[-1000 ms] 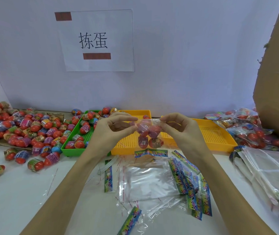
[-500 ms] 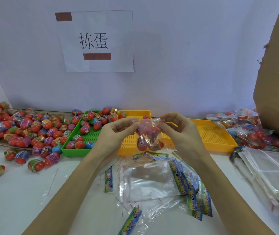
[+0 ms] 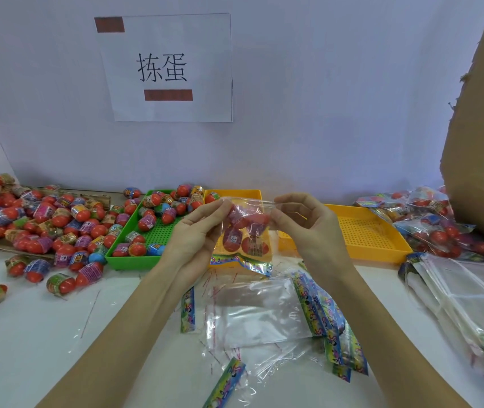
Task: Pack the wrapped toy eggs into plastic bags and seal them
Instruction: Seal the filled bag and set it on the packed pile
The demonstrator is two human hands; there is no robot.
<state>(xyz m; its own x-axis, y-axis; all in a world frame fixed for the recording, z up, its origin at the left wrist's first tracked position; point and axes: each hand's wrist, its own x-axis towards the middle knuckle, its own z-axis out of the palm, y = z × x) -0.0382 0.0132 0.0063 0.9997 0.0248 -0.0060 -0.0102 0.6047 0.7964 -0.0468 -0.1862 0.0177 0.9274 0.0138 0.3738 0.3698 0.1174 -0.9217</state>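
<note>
Two bare hands hold a small clear plastic bag [image 3: 246, 231] up above a white table [image 3: 28, 334]. The left hand [image 3: 196, 231] pinches the bag's top left edge, and the right hand [image 3: 305, 228] pinches its top right edge. The bag hangs between them with several red wrapped toy eggs [image 3: 252, 244] inside and a colorful printed strip along its bottom. Behind it sit a green tray [image 3: 134, 257] holding more eggs and 2 yellow trays [image 3: 373, 240]. A large heap of loose eggs [image 3: 43, 222] lies to the left. Empty clear bags [image 3: 258, 313] lie flat below the hands, and filled bags [image 3: 435, 222] pile up at the right beside a cardboard box [image 3: 482, 142].
</note>
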